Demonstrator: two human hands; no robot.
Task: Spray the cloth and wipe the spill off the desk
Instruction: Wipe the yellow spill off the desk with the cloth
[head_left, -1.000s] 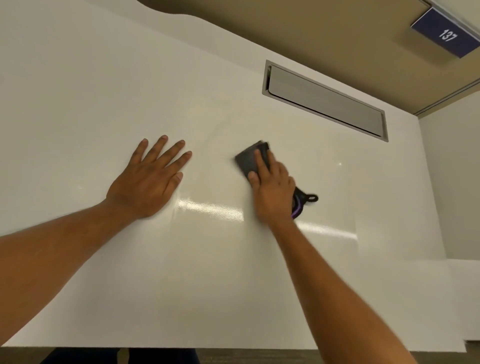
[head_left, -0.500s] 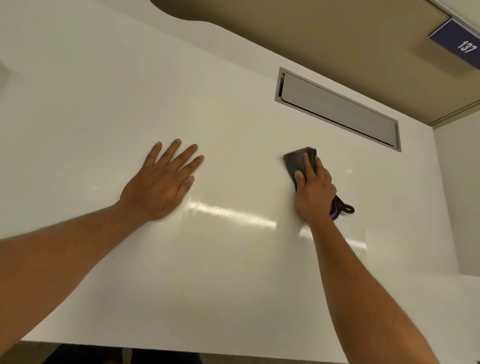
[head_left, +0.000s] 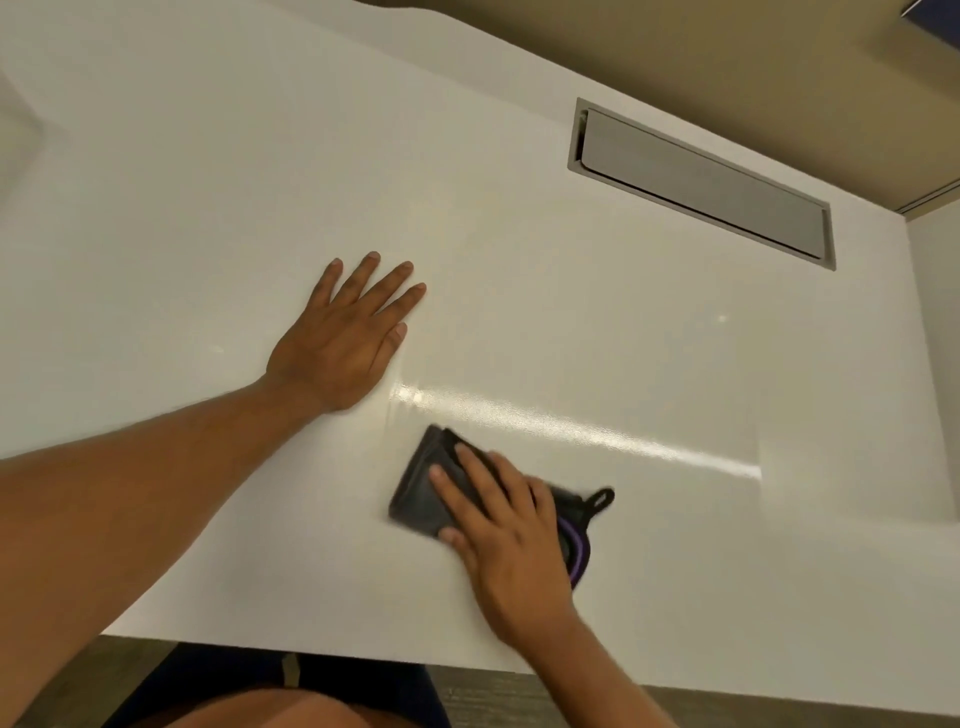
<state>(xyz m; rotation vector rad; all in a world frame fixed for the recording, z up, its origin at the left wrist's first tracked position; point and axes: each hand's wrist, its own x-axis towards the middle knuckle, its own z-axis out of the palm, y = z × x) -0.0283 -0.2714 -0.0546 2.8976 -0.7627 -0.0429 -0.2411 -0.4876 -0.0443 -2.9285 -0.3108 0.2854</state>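
A folded dark grey cloth with a purple edge and a black hanging loop lies flat on the white desk, near the front edge. My right hand presses down on it with fingers spread over its right half. My left hand rests flat on the desk, palm down, fingers apart, up and to the left of the cloth. A faint damp streak shines on the desk just above the cloth. No spray bottle is in view.
A grey metal cable hatch is set into the desk at the back right. The desk's front edge runs just below my right hand, with my lap and the floor beneath. A white side panel stands at the right.
My right hand has slid the cloth from the middle of the desk toward the front edge and to the left. My left hand has stayed flat in place.
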